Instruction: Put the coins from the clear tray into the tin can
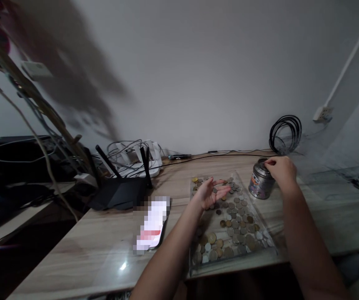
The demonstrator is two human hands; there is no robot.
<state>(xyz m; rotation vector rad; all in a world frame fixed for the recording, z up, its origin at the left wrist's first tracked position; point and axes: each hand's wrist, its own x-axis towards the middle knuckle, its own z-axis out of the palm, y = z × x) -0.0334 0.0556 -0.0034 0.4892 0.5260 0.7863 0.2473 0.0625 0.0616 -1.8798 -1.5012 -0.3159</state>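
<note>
Head view: your right hand (281, 170) grips the tin (260, 180); your left hand (212, 192) lies spread, palm up, over many coins (234, 225) waiting in the tray (195, 266).

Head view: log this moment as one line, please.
left hand: open, palm up over coin tray | right hand: fingers on top of tin can | phone: left of tray

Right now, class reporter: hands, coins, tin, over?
Left hand open, palm up over coins on clear tray. Right hand on tin top. Phone left.
</note>
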